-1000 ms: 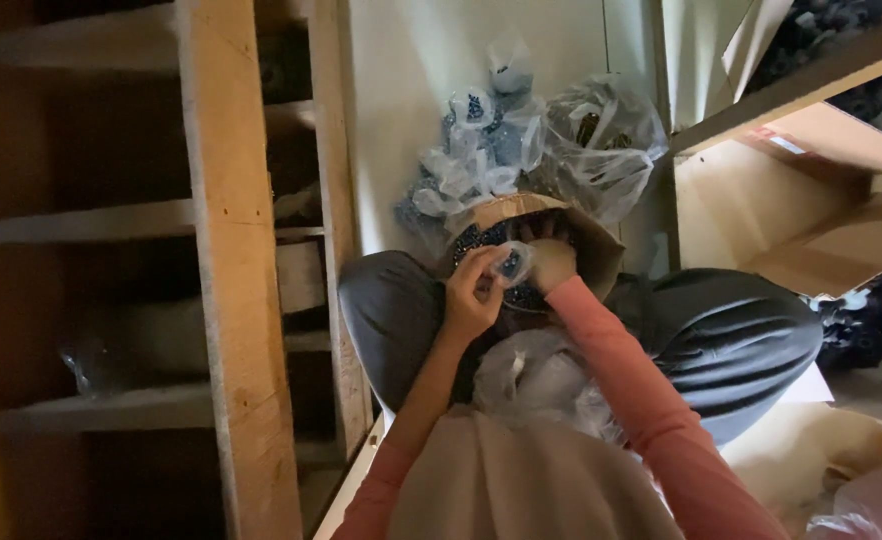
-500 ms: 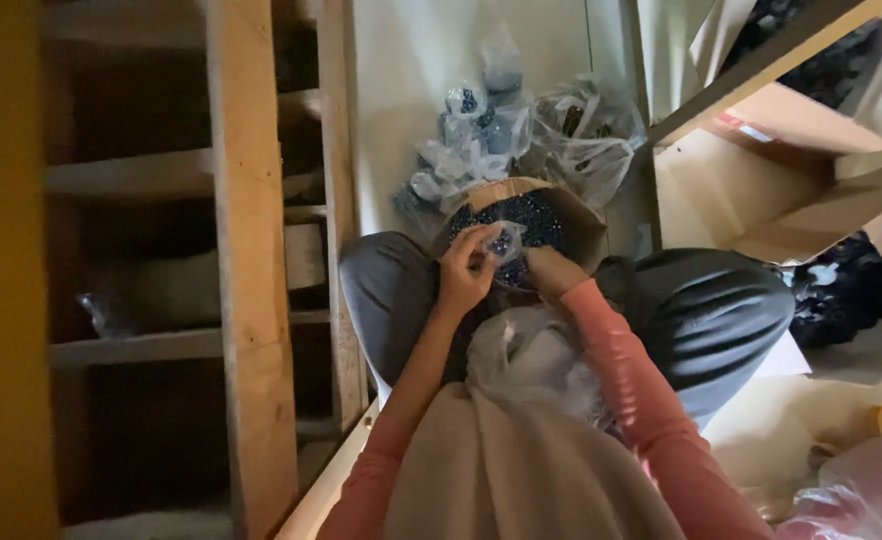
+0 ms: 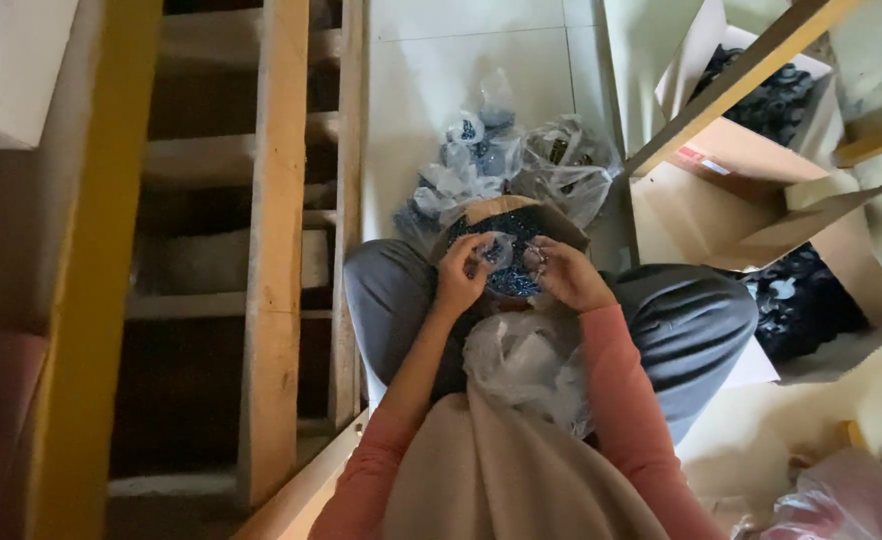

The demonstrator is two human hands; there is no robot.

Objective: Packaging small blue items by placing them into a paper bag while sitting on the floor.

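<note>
Tiled floor, pale, seen from above; person sits cross-legged, grey trousers, salmon sleeves. Wooden shelf frame (image 3: pixel 276 250) well off to the left of the hands.

Left hand (image 3: pixel 458 280) is pinched on a small clear bag (image 3: pixel 491 250), fingers closed on its edge, bag held up just over the open box (image 3: pixel 511 225). Right hand (image 3: pixel 566 275) is cupped right beside the bag, fingertips curled at its mouth; whether it holds any of the small dark parts I cannot tell, too small. Both hands nearly touching, bag between them.

Box sits between the knees, directly under the grip, full of small dark blue parts (image 3: pixel 511 280). Beyond the box, away from the body: a heap of filled bags (image 3: pixel 471 170), knotted, on the floor. Below the hands, in the lap: loose clear plastic (image 3: pixel 526 365), a bunch of empty bags by the look. Beige cloth (image 3: pixel 501 480) nearer the camera.

Right of the hands, well apart: big cardboard cartons (image 3: pixel 761 210) with flaps open, dark parts inside, partly hidden by a slanted wooden beam (image 3: pixel 741 85). Pink plastic (image 3: pixel 841 505) at the bottom right corner.

Change against the earlier frames: hands stay over the box, in much the same pose, left hand holding the bag throughout; the view only shifts a little. Judgement: bag filling is mid-step, not tied off yet, bag not yet on the heap.
</note>
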